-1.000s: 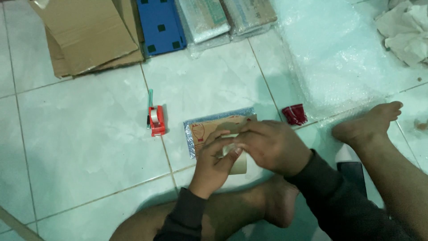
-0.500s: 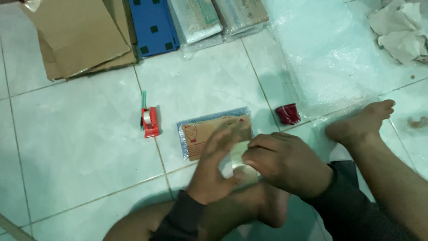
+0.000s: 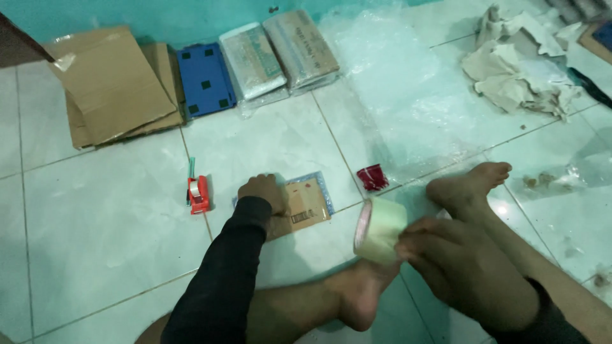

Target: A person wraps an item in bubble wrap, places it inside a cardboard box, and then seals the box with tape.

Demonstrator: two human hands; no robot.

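Clear tape roll (image 3: 380, 229), now gripped by the right hand (image 3: 468, 267), has left the parcel (image 3: 305, 205); left hand (image 3: 262, 191) presses it.

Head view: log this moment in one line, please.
left hand: pressing flat parcel on tiled floor | right hand: holding clear tape roll | red tape dispenser: beside parcel, untouched

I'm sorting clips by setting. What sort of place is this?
Probably a home packing spot on a tiled floor: flattened cardboard, bubble wrap, and wrapped parcels along the wall. The right hand holds a tape roll; the left hand presses a small parcel.
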